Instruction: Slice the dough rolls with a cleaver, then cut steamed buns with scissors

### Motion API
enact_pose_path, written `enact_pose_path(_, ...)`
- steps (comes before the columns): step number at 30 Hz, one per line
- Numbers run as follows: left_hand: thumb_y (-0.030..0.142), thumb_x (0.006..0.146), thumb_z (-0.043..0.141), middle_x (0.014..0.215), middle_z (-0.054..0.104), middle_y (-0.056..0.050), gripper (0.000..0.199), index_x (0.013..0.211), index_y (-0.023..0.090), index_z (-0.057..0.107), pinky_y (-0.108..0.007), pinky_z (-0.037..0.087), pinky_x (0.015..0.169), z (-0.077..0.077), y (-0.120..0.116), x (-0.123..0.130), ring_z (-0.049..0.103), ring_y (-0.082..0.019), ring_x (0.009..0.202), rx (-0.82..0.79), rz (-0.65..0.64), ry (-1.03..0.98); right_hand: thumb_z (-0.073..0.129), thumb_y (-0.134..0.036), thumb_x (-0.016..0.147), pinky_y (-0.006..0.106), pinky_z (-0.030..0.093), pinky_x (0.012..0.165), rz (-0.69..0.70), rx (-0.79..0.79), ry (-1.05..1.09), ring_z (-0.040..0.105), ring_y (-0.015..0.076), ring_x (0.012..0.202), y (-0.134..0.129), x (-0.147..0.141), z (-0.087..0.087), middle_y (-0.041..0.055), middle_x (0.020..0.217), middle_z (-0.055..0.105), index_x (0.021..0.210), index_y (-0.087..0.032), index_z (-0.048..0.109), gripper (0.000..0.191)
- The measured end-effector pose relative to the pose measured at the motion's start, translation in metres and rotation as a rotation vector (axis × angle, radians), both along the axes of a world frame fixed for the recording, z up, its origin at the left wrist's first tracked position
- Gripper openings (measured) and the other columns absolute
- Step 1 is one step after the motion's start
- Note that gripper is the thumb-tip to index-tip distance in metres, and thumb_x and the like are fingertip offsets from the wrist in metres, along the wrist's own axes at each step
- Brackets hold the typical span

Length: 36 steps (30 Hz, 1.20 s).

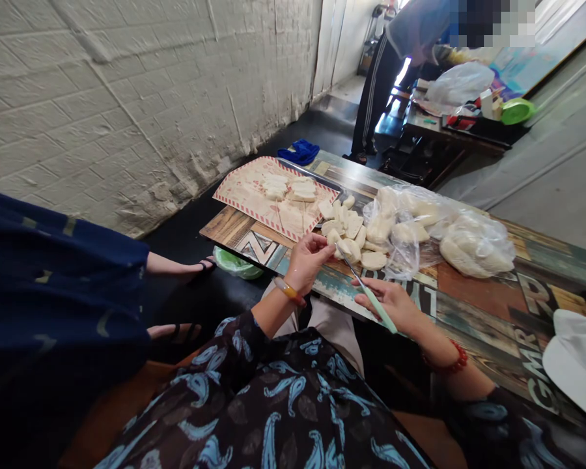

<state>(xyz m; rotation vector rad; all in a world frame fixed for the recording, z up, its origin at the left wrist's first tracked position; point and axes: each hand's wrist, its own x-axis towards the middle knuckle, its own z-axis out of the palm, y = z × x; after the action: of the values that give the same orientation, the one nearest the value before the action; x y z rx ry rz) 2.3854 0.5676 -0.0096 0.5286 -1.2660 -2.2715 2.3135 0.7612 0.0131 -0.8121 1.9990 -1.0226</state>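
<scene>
Pale dough pieces (351, 234) beside a green-handled knife (374, 301)

Mint-green plastic forms the knife's handle, and the right hand (388, 305) has it in a clenched grip, with the blade tip reaching in among the dough pieces. The left hand (306, 264) is just beside them, fingers curled upward (whether that grip closes on a small scrap, I cannot tell). An amber bangle (287, 290) circles the left wrist, and a red bead bracelet (452, 360) circles the right.

The rough-cut, matt pieces lie in a loose heap near the middle of the desk (473, 293), touching a clear plastic bag (476, 244) that crinkles around larger pale lumps toward the right edge. At the far left corner, a metal tray (317, 176) carries a paper sheet (244, 192) with a red-striped border, and on it sit stacked dough slabs (290, 192). Printed wood-look panels cover the desk, and large letters reading "GMR" run near its right edge (other lettering is too cut off to read).

Past the far corner, a blue cloth (297, 152) lies on the dark floor, and a green plastic basin (234, 264) sits just below the near left edge. A seated person in navy (53, 293) is at the left, beneath a rough painted brick wall (127, 111). Farther off, a co-worker (376, 98) in striped track trousers stands at another table (434, 127).
</scene>
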Motion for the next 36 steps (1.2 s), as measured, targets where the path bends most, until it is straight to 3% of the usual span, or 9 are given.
enact_pose_path(4,0.035,0.061,0.088,0.067,0.064,0.003,0.038,0.075,0.016,0.059,-0.025,0.052,0.062,-0.001,0.0,-0.002,0.058,-0.009,0.058,-0.001,-0.006,-0.004,0.068,-0.058,0.079,0.025,0.037,0.048,0.004,0.006,0.053,0.044,0.0127,0.051,0.003,0.001,-0.005,-0.0034,0.058,0.049,0.114,-0.015,0.07,0.055)
enact_pose_path(8,0.037,0.06,0.089,0.068,0.065,0.002,0.041,0.077,0.015,0.059,-0.026,0.053,0.064,-0.001,-0.001,-0.003,0.061,-0.01,0.061,0.01,-0.019,-0.004,0.068,-0.06,0.078,0.026,0.04,0.052,0.028,0.02,0.08,0.047,0.0134,0.053,0.003,0.002,0.0,-0.003,0.058,0.05,0.117,-0.012,0.069,0.061)
enact_pose_path(16,0.045,0.054,0.091,0.07,0.066,0.002,0.049,0.077,0.015,0.059,-0.027,0.056,0.064,0.001,-0.001,-0.004,0.064,-0.011,0.063,0.002,-0.071,0.011,0.065,-0.059,0.078,0.031,0.046,0.072,0.078,0.044,0.221,0.056,0.0183,0.073,-0.008,-0.005,0.008,0.0037,0.079,0.063,0.123,-0.011,0.065,0.066)
enact_pose_path(25,0.04,0.055,0.09,0.068,0.063,0.004,0.046,0.077,0.015,0.058,-0.022,0.052,0.061,0.009,-0.008,-0.001,0.062,-0.008,0.06,0.014,-0.124,0.018,0.06,-0.061,0.081,0.03,0.05,0.068,0.194,0.001,0.2,0.056,0.017,0.07,-0.007,-0.012,0.014,0.0029,0.079,0.063,0.127,-0.015,0.062,0.065)
enact_pose_path(32,0.036,0.06,0.087,0.065,0.059,0.007,0.042,0.08,0.016,0.056,-0.024,0.054,0.062,0.012,-0.008,0.001,0.057,-0.007,0.056,0.038,-0.109,0.018,0.063,-0.055,0.079,0.031,0.052,0.071,0.163,0.057,0.176,0.06,0.0182,0.073,0.001,-0.006,0.014,0.0053,0.086,0.067,0.133,-0.012,0.058,0.069)
enact_pose_path(36,0.035,0.061,0.085,0.067,0.06,0.005,0.038,0.078,0.015,0.057,-0.02,0.05,0.058,0.009,-0.006,-0.001,0.058,-0.006,0.057,-0.041,-0.112,0.016,0.063,-0.053,0.079,0.032,0.052,0.072,0.138,0.049,0.181,0.061,0.0182,0.073,-0.003,-0.006,0.012,0.005,0.085,0.067,0.132,-0.012,0.059,0.067)
